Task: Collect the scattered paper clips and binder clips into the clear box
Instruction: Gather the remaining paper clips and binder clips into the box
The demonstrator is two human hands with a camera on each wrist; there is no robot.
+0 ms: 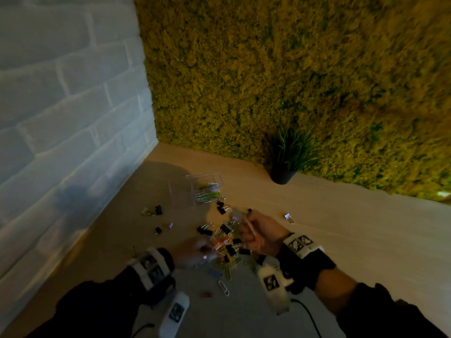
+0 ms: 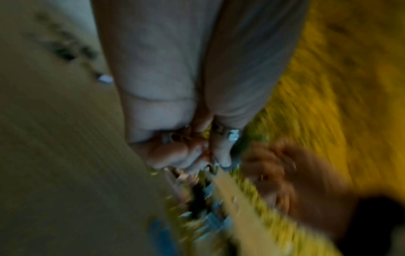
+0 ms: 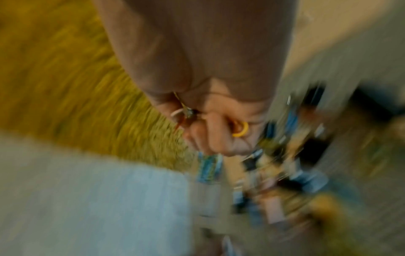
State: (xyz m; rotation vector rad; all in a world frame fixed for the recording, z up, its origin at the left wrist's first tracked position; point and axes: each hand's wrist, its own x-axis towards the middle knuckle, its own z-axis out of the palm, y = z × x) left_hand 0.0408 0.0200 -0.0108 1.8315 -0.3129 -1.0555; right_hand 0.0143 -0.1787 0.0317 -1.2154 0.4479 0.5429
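Right hand [image 1: 258,234] fisted around clips [image 3: 240,129], ready for the box [image 1: 205,189] far left. Left hand [image 1: 195,252] over pile [image 1: 227,242], blurred; cannot tell its state.

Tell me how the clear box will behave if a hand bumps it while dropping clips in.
The clear box looks thin-walled and only partly filled with paper clips, so it is probably light and may slide on the smooth table. It seems taller than wide, so a knock near the rim could tip it. Stiff, likely slippery plastic.
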